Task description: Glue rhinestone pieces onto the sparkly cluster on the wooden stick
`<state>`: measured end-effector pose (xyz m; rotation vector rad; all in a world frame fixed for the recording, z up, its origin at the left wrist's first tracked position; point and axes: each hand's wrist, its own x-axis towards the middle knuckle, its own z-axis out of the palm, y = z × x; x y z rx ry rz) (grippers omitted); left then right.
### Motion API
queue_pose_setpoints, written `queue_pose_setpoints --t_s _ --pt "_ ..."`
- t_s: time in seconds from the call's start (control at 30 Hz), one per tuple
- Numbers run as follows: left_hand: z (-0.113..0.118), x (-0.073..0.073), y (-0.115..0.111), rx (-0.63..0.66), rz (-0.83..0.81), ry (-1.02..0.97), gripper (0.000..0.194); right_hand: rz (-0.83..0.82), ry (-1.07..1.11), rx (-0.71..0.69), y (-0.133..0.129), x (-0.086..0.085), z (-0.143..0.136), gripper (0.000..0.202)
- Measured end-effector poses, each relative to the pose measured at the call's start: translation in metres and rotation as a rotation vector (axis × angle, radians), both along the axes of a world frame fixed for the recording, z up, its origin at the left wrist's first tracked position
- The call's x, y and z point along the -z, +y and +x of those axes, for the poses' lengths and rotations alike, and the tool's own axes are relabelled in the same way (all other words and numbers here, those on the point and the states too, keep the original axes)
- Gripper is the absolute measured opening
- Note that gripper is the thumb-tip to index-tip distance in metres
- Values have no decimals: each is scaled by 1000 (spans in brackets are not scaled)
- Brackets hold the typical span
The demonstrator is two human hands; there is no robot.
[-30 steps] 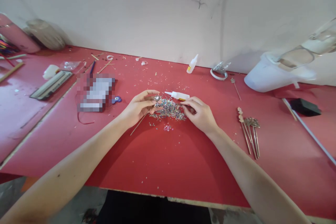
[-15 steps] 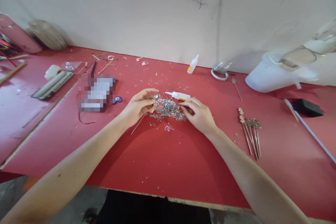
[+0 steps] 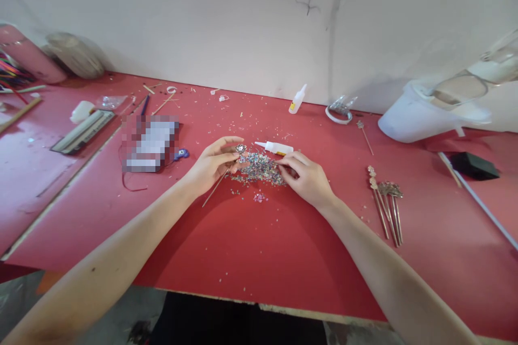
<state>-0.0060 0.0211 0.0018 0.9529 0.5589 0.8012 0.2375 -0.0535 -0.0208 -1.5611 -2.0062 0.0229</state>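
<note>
Left hand [image 3: 212, 167] holds flower-topped stick [image 3: 240, 149]; bottle [image 3: 275, 147] beside chips [image 3: 261, 167], contents unclear.

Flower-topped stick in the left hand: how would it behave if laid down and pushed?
The flower-topped stick is probably stiff: its thin shaft juts out straight below the left hand without sagging. It's likely head-heavy, since the metallic-looking flower is much wider than the shaft. For the same reason, it may pivot rather than roll straight.

Mid-frame, we are seeing small multicoloured chips [image 3: 262, 167] lying before a slender white plastic bottle [image 3: 278, 147]; gold-toned decorated sticks [image 3: 390, 215] are lying at frame right.
</note>
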Motion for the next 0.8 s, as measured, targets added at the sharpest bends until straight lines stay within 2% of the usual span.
queue_pose_setpoints --t_s 0.4,0.7,0.8 --pt "-1 0 0 19 19 -12 28 -31 33 17 0 -1 5 17" --pt "-1 1 1 14 26 -3 29 -65 49 -90 0 1 0 18" --pt "-1 2 1 8 19 2 29 -75 4 -171 -3 0 -9 20"
